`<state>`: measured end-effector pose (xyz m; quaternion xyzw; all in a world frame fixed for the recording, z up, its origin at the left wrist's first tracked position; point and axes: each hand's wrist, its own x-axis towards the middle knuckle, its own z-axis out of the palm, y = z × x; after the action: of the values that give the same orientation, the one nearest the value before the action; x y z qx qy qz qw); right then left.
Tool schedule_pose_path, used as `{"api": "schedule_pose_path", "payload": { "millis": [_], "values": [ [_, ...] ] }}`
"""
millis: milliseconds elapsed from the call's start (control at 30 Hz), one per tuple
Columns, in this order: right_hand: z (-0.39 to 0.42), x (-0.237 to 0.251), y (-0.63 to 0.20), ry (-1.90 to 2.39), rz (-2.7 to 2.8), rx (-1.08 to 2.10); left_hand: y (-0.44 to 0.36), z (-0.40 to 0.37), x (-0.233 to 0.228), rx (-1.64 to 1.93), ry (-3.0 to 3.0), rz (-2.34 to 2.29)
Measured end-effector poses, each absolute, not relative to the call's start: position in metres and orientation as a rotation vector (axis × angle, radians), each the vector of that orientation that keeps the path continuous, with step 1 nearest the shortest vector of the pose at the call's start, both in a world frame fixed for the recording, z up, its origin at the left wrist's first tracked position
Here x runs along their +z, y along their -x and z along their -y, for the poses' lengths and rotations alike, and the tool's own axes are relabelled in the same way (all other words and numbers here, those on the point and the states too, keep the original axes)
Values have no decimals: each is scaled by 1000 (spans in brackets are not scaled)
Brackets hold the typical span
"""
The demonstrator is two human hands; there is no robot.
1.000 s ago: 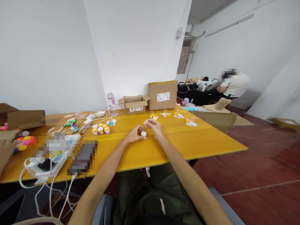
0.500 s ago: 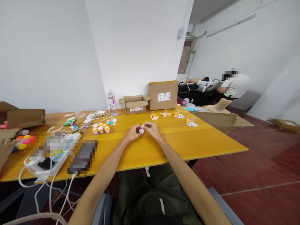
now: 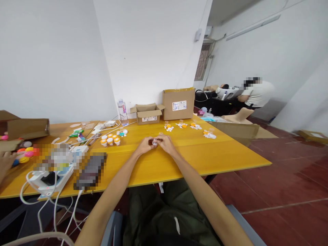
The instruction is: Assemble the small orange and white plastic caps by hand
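We hold a small white cap (image 3: 154, 143) between our left hand (image 3: 145, 146) and right hand (image 3: 164, 143), both closed on it above the middle of the smooth yellow table (image 3: 179, 160). To the far left stand little round jars with orange and white lids (image 3: 110, 140). Two open cardboard boxes (image 3: 148, 113) sit far behind; their contents are hidden.

Small white piece (image 3: 154, 143) between both hands' fingers (image 3: 150, 141), mostly covered, too small to identify
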<state>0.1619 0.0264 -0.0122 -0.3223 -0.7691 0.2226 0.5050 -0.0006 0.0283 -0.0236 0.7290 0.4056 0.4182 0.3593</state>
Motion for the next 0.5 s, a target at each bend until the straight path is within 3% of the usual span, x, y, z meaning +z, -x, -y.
{"api": "schedule_pose_path", "payload": {
  "millis": [500],
  "values": [
    [-26, -14, -162, 767, 1904, 485, 0, -25, -20, 1078, -1846, -1022]
  ]
}}
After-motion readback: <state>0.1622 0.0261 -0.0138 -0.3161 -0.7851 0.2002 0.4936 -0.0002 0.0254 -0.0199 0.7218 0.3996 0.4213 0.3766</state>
